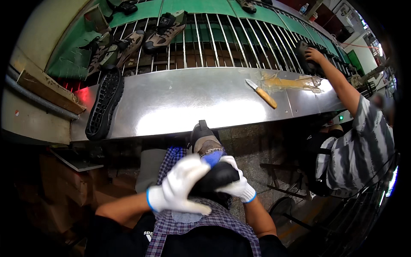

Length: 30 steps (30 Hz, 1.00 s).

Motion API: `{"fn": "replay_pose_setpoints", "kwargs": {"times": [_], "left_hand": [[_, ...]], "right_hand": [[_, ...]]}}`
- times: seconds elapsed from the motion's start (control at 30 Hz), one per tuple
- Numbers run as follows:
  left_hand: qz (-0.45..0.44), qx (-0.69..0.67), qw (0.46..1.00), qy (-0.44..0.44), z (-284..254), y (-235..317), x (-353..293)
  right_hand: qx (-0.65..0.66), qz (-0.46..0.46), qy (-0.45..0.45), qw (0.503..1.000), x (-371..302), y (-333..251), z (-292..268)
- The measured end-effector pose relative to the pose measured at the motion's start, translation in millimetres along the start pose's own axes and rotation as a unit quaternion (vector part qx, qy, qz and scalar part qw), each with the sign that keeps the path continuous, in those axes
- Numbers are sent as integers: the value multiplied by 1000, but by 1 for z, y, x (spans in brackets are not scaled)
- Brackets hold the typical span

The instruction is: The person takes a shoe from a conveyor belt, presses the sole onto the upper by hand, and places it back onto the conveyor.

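In my lap is a shoe with a brown and grey upper (205, 141), its black-tabbed end toward the bench and a blue patch (212, 157) midway. A black sole (216, 176) covers its near part; how far they are joined is hidden. My right hand (236, 182), in a white knit glove, grips the sole's right side. Also gloved, my left hand (182, 182) lies over the shoe's left side, smeared by motion, fingers stretched out and thumb apart. Another black sole (105, 103) rests tread up on the metal bench (171, 100).
A wooden-handled knife (266, 97) lies on the bench beside brown residue (295, 83). Behind runs a barred roller conveyor (222, 40) carrying shoes (166, 33) and green mats (188, 6). On the right, a co-worker in a striped shirt (359, 150) reaches onto a dark shoe (306, 55).
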<state>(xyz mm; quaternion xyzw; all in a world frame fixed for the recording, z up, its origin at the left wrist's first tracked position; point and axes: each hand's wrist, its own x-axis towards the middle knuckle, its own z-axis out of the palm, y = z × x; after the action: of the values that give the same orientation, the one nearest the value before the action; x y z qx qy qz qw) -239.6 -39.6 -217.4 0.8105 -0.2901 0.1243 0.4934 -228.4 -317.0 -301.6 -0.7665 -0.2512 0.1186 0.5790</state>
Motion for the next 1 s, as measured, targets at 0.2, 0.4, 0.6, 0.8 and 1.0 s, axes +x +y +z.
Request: {"fn": "replay_pose_setpoints", "kwargs": {"times": [0.2,0.4,0.6,0.8,1.0], "left_hand": [[-149,6,986,71,32,-1,-46],[-138,-14,983,121,46,-16,-41],[-111,-19,983,145,51,-21,-39],[-132,-60,980,136,52,-25,-44],[-194,-69,968,146,47,-26,-33]], "right_hand": [[67,59,-3,996,14,-26,5],[38,63,5,997,4,5,6],[-9,79,17,997,-26,36,5],[-58,90,40,993,-46,50,1],[-129,89,77,985,-64,74,3]]}}
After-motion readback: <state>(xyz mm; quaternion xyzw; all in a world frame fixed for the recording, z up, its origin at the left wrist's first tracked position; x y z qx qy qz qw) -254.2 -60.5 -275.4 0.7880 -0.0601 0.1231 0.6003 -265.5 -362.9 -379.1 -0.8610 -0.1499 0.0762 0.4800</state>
